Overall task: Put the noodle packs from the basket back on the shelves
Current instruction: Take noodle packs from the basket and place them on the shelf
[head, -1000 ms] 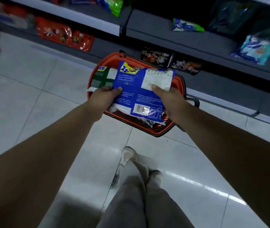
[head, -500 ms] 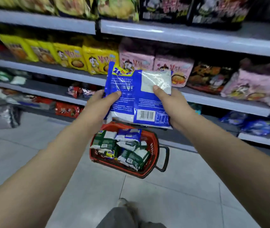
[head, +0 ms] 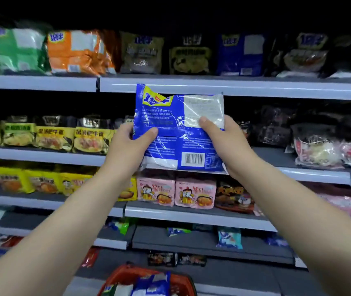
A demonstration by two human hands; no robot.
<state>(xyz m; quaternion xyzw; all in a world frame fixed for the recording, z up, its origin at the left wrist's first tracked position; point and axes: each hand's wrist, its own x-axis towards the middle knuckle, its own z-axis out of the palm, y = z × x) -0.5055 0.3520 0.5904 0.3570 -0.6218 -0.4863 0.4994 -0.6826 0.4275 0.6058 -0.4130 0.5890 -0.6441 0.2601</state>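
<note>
I hold a blue noodle multipack (head: 176, 133) upright in front of the shelves, its back with the barcode facing me. My left hand (head: 127, 146) grips its left edge, thumb on the front. My right hand (head: 225, 142) grips its right edge, thumb on the white label. The pack is level with the second shelf from the top (head: 311, 174), its top edge reaching the top shelf's front rail (head: 255, 88). A matching blue pack (head: 242, 54) stands on the top shelf. The red basket (head: 125, 274) with more noodle packs sits on the floor at the bottom edge.
Yellow noodle packs (head: 74, 137) fill the second shelf on the left; dark and red-white packs (head: 317, 150) lie on its right. Pink packs (head: 176, 193) stand on the shelf below. Behind the held pack the second shelf shows a dark gap.
Both hands have lifted the blue pack from over the basket up to the upper shelves. My view has tilted up, so the basket has dropped to the bottom edge.
</note>
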